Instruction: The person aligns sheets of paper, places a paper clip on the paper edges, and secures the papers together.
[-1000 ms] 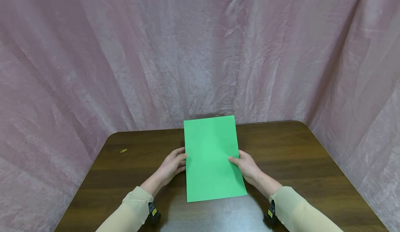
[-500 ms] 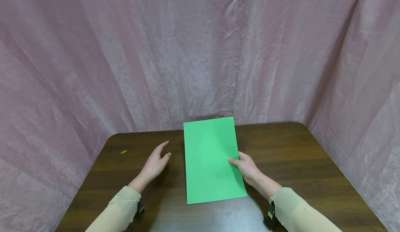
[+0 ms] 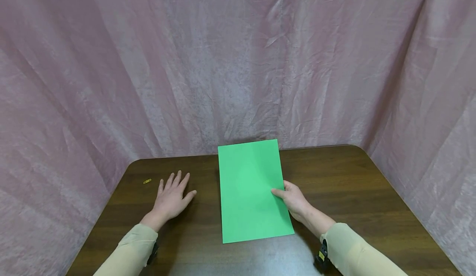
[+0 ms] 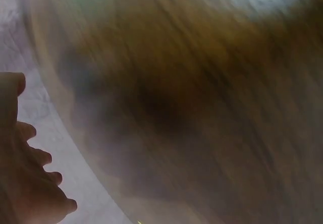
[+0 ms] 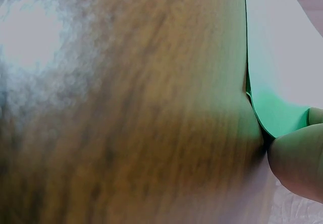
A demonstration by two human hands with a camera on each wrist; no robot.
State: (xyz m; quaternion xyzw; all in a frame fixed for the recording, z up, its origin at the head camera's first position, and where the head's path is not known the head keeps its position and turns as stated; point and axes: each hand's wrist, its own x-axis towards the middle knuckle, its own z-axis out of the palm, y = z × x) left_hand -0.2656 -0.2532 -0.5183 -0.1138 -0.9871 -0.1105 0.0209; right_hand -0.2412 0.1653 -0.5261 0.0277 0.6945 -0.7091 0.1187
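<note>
A green sheet of paper (image 3: 253,191) is held in front of me by its right edge. My right hand (image 3: 295,201) pinches that edge, thumb on top and the other fingers mostly hidden beneath. In the right wrist view, the paper (image 5: 275,115) bends near the fingers, and a thin gap shows along its edge. Left of the paper, my left hand (image 3: 170,201) is over the table palm down, fingers spread and holding nothing. Just beyond its fingers, to the left, lies a yellow paper clip (image 3: 147,181). The left wrist view shows the spread fingertips (image 4: 43,157) at its left side.
The brown wooden table (image 3: 334,172) has rounded far corners. Pink velvet curtains (image 3: 238,61) hang behind it and along both sides. A bright glare spot (image 5: 33,35) lies on the tabletop in the right wrist view.
My left hand has let go of the paper's left edge and moved left towards the paper clip, its fingers spreading. The right hand and the paper have stayed almost still.
</note>
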